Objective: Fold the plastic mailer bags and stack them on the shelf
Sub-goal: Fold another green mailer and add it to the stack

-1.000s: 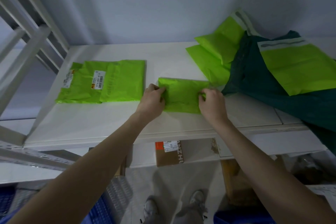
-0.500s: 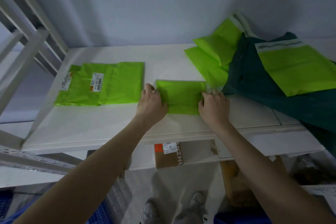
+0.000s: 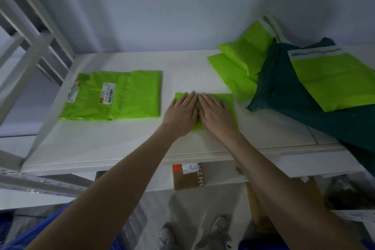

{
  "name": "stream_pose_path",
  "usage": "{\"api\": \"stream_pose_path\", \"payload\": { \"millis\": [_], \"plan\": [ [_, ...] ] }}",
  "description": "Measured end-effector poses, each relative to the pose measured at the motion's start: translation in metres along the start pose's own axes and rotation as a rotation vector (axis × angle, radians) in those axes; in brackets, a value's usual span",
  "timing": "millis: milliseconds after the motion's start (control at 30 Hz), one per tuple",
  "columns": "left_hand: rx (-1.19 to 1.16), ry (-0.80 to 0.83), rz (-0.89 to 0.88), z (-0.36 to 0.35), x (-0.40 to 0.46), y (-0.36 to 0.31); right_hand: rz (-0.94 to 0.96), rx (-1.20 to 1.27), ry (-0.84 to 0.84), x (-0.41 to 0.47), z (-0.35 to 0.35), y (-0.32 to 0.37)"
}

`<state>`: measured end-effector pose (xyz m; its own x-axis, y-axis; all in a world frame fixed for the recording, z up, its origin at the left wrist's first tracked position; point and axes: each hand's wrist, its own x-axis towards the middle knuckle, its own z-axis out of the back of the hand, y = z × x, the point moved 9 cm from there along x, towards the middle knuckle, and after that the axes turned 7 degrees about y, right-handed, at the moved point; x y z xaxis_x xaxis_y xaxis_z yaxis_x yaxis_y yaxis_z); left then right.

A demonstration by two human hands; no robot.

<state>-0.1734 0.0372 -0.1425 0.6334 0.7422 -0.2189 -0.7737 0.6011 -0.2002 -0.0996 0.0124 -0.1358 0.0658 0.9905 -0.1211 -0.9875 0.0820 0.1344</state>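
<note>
A small folded lime-green mailer bag [image 3: 230, 105] lies on the white shelf [image 3: 125, 140] near its middle. My left hand [image 3: 181, 114] and my right hand [image 3: 215, 114] lie flat on it side by side, fingers straight, pressing it down and covering most of it. To the left sits a stack of folded green mailer bags [image 3: 129, 95] with barcode labels. At the right lies a loose pile of unfolded green mailer bags [image 3: 241, 61].
A dark green bag [image 3: 284, 91] sprawls over the shelf's right end with another lime mailer [image 3: 334, 79] on top. White rack struts [image 3: 30, 46] rise at the left. A brown cardboard box [image 3: 188, 176] sits on the lower level below the front edge.
Both hands moved from the bag's left and right edges onto its middle, and now press flat on it. The bag looks narrower than before.
</note>
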Motion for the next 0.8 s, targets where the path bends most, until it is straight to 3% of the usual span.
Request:
{"api": "stream_pose_path", "payload": {
  "millis": [267,367,467,800],
  "plan": [
    [-0.077,-0.032,0.013,-0.001,-0.001,0.001,0.005,0.001,-0.035,-0.002,0.002,-0.003],
    [-0.072,-0.051,0.02,-0.002,-0.001,0.001,-0.106,0.037,-0.071,-0.005,0.005,-0.014],
    [-0.141,-0.075,0.063,-0.004,-0.001,0.005,-0.199,0.059,-0.012,-0.008,-0.001,-0.028],
    [-0.077,-0.073,0.097,-0.003,0.011,0.016,-0.157,0.099,0.094,0.007,-0.004,-0.032]
  ]
}}
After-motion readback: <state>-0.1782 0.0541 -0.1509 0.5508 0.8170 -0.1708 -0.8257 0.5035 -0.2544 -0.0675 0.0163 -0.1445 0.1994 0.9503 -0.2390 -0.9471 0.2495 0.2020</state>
